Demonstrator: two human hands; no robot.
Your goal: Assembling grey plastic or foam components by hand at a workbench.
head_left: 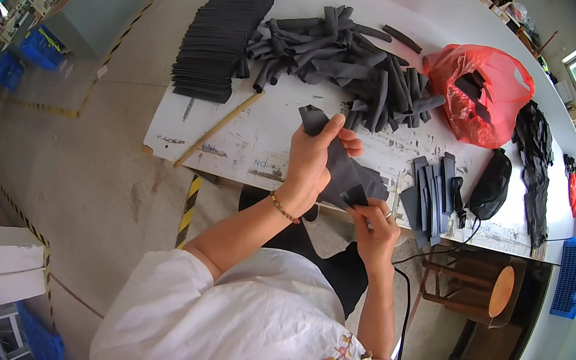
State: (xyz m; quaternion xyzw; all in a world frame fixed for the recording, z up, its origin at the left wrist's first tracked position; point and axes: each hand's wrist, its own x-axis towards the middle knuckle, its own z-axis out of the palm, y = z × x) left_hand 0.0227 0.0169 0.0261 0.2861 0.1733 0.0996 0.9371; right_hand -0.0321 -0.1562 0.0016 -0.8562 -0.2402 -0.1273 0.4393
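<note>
White shirt, fingers holding dark fabric, table

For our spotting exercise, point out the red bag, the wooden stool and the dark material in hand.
Red bag (pixel 509 93), head view: right side.
Wooden stool (pixel 502 292), head view: round seat.
Dark material (pixel 343 167), head view: middle part.

The left hand grips the upper end of a dark gray fabric piece; the right hand pinches its lower edge. Beyond both hands, on the white table, lies a heap of rolled dark fabric strips. Left of the hands are a wooden stick and, farther off, a long dark stack. Right of them sit flat dark strips, a black pouch and, farther away, a red plastic bag.
</note>
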